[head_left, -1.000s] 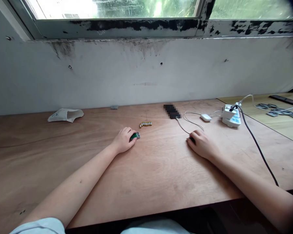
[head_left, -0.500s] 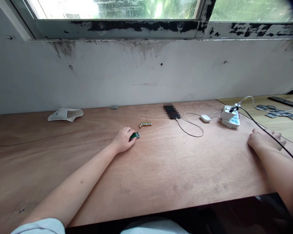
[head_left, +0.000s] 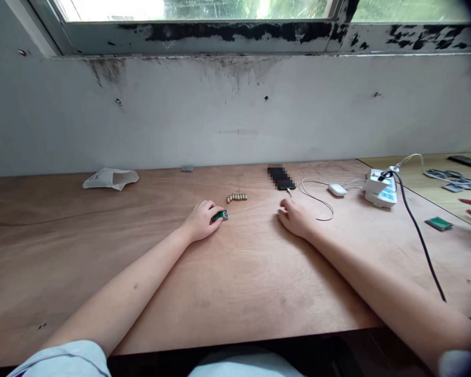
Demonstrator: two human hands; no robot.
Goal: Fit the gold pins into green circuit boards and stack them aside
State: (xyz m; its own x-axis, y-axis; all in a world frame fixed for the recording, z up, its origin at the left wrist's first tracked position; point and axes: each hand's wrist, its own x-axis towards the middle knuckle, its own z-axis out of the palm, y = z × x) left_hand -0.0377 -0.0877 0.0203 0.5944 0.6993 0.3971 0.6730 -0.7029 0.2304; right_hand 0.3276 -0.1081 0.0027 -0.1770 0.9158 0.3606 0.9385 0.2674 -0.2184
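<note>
Left hand [head_left: 201, 222]: thumb and fingers pinched on green board [head_left: 221, 214], low over tabletop [head_left: 235, 272], board poking out toward three o'clock. Right hand [head_left: 298, 217] fingers half-curled; can't tell if anything's inside. Small cylinders [head_left: 236, 198] at left hand's two o'clock, near. Best bet: firm edge pinch, board level, right hand approaching from three o'clock, clear of cylinders.

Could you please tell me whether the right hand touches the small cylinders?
Apart: the head view plainly shows tabletop between the right hand and the small cylinders.
</note>
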